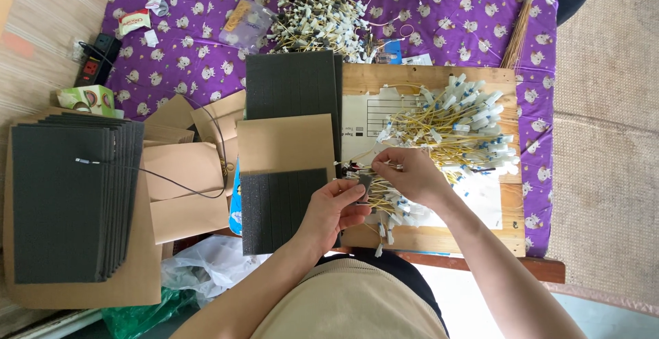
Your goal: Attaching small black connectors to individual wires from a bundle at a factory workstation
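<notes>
Yellow-wired cable pieces with white plastic connectors (384, 198) were held as a small bundle between both hands over the wooden work board (425, 74). The left hand (336, 208) was closed around the bundle's lower end with a small dark block, thumb pressed against the fingers, while the right hand (412, 174) was pinched on a few thin wires at the top, fingertips drawn together. Just beyond the right hand, a larger loose heap of the same yellow wires with white and blue ends (460, 129) was spread on the board. Beside the left hand, a ridged black foam sheet (274, 208) was laid on brown cardboard (285, 143). For a clean result, the wires would best be kept parallel and gripped near the connectors, so that none slipped or tangled. Farther left, a stack of black foam sheets (65, 201) was piled.
</notes>
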